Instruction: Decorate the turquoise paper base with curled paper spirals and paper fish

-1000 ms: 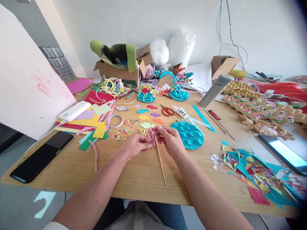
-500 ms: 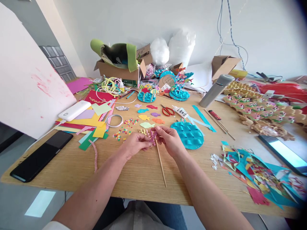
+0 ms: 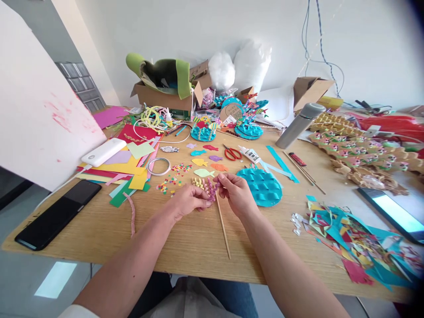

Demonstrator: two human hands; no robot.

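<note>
Curly purple pipe cleaners (image 3: 212,191) are pinched between the thumb and fingers of my left hand (image 3: 191,199). My right hand (image 3: 233,191) is closed on the upper right end of the same purple coils. Cream-coloured coils (image 3: 198,183) lie just beyond my left fingertips. A thin wooden stick (image 3: 223,227) rests on the table below, its top end near the purple coils. Right of my right hand lies a woven blue oval (image 3: 263,187). Paper fish, among them a pale green one (image 3: 203,172), lie beyond my hands.
Red scissors (image 3: 232,153) and a glue tube (image 3: 250,154) lie behind the blue oval. A grey bottle (image 3: 300,126) stands at the right. Paper scraps (image 3: 357,238) cover the right front; a black phone (image 3: 58,214) lies left.
My hands have drawn slightly apart, and more of the purple and cream coils shows between and beyond my fingers. The stick lies nearly where it was.
</note>
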